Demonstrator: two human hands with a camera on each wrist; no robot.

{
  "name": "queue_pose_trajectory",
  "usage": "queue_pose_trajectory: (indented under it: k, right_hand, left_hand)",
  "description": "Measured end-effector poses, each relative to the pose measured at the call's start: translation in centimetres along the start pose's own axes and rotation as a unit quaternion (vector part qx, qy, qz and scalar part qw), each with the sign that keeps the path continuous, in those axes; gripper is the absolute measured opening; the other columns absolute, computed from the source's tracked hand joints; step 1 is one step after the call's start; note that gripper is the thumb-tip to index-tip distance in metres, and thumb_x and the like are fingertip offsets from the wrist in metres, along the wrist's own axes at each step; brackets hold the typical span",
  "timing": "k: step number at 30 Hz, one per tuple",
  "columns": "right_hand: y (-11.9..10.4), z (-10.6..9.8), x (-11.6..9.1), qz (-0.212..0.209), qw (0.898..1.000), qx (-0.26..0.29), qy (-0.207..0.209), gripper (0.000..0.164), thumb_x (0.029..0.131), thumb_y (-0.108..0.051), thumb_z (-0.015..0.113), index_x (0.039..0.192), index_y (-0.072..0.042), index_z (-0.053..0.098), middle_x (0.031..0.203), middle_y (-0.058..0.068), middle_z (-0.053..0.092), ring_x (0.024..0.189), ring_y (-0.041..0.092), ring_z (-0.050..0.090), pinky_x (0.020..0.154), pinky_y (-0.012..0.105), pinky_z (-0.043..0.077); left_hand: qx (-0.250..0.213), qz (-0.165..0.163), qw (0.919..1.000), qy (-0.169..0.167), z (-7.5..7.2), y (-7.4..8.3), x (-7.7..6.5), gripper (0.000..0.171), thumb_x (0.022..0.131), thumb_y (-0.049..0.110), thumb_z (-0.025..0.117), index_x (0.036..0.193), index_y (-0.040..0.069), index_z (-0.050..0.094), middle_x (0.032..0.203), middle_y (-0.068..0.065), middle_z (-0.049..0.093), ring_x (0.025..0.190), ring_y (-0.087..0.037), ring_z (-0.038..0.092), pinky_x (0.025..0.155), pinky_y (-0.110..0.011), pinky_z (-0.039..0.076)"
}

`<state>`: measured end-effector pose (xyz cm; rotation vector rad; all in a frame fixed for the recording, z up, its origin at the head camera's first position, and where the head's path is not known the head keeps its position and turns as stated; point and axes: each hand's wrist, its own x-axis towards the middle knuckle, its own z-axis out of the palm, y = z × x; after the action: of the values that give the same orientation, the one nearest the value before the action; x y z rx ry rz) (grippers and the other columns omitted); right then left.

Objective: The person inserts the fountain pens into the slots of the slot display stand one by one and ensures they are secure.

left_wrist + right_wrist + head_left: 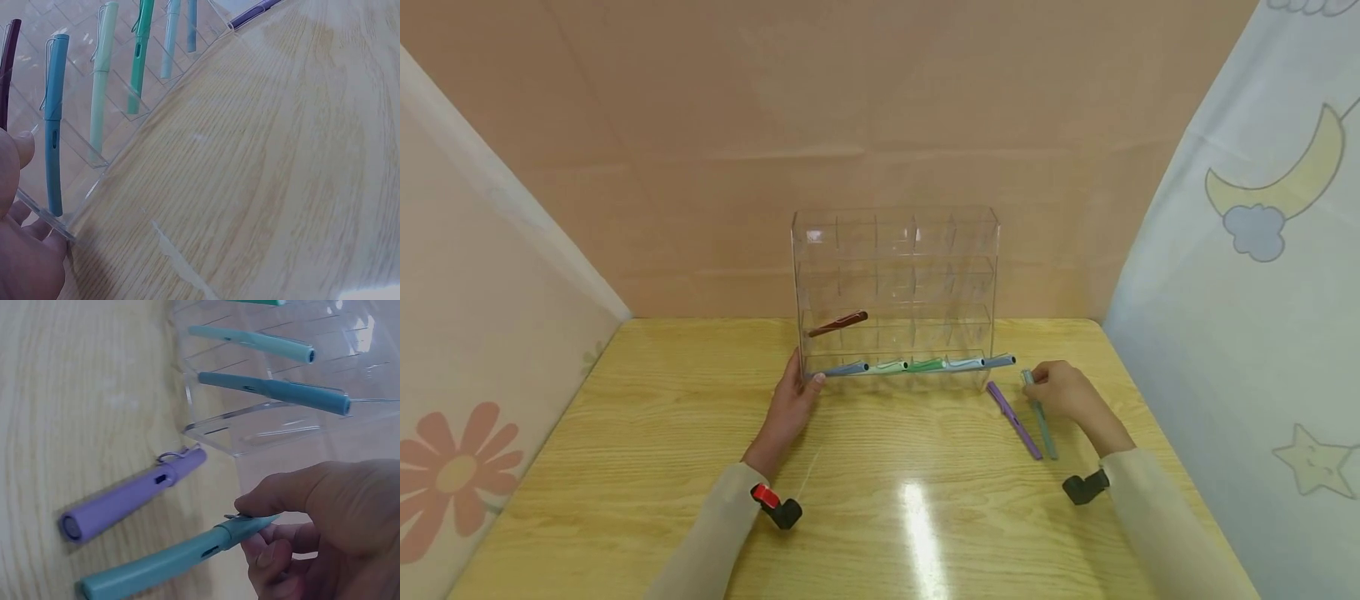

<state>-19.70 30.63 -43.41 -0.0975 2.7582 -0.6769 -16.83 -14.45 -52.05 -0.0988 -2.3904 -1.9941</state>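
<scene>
A clear acrylic display rack (794,275) with rows of small compartments stands at the back of the table. My left hand (792,404) grips its lower left corner, the thumb in front and the fingers round the outer side. Along its bottom row lie several capped pens, including a blue pen (55,119) nearest the left thumb, a pale green pen (100,87) and a green pen (140,62). Right of the rack, my right hand (1062,390) pinches a teal pen (156,561) by its cap end, thumb at the clip. Beside that lies a purple pen (134,495).
One dark red pen (838,323) sits in the row above, at the rack's left. Patterned cloth walls (1247,350) enclose the table (655,467) at both sides, with a plain brown sheet (880,108) behind.
</scene>
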Motion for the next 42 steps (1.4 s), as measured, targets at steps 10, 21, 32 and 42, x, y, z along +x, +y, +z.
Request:
queue_pose_trajectory:
  k: [10, 21, 32, 42]
  right_hand:
    - [0.0, -2.0, -1.9, -0.022, 0.998, 0.052, 0.015, 0.048, 0.106, -0.028, 0.065, 0.13, 0.013, 0.06, 0.122, 0.029, 0.069, 0.1, 0.035, 0.068, 0.074, 0.037, 0.06]
    - [-0.5, -3.3, -3.0, -0.039, 0.997, 0.051, 0.042, 0.038, 0.105, -0.036, 0.069, 0.111, 0.001, 0.065, 0.104, 0.016, 0.067, 0.078, 0.021, 0.06, 0.064, 0.034, 0.055]
    - [-0.5, -4.2, -3.4, -0.048, 0.996, 0.041, 0.056, 0.036, 0.105, -0.039, 0.069, 0.102, -0.003, 0.065, 0.09, 0.007, 0.064, 0.076, 0.02, 0.058, 0.063, 0.032, 0.051]
    - [-0.7, -5.6, -4.4, -0.075, 0.993, 0.023, 0.086, 0.031, 0.106, -0.033, 0.068, 0.099, -0.003, 0.062, 0.082, 0.003, 0.058, 0.066, 0.012, 0.044, 0.056, 0.027, 0.04]
  left_hand:
    - [0.01, 0.002, 0.9999, 0.007, 0.0, 0.1, 0.0, 0.076, 0.113, 0.019, 0.053, 0.174, 0.014, 0.008, 0.18, -0.018, 0.01, 0.167, -0.043, 0.012, 0.132, -0.065, 0.02]
    - [0.008, -0.002, 1.0, 0.006, -0.1, 0.0, -0.1, 0.076, 0.114, 0.019, 0.052, 0.174, 0.013, 0.006, 0.181, -0.016, 0.01, 0.168, -0.041, 0.01, 0.133, -0.064, 0.019]
    - [0.013, 0.002, 0.9999, 0.008, -0.1, 0.2, 0.0, 0.075, 0.114, 0.02, 0.052, 0.173, 0.011, 0.007, 0.18, -0.018, 0.011, 0.167, -0.043, 0.011, 0.132, -0.065, 0.02]
    - [0.014, -0.006, 0.9999, 0.004, -0.1, 0.2, 0.1, 0.077, 0.114, 0.021, 0.051, 0.173, 0.008, 0.003, 0.18, -0.019, 0.007, 0.167, -0.043, 0.008, 0.132, -0.065, 0.018]
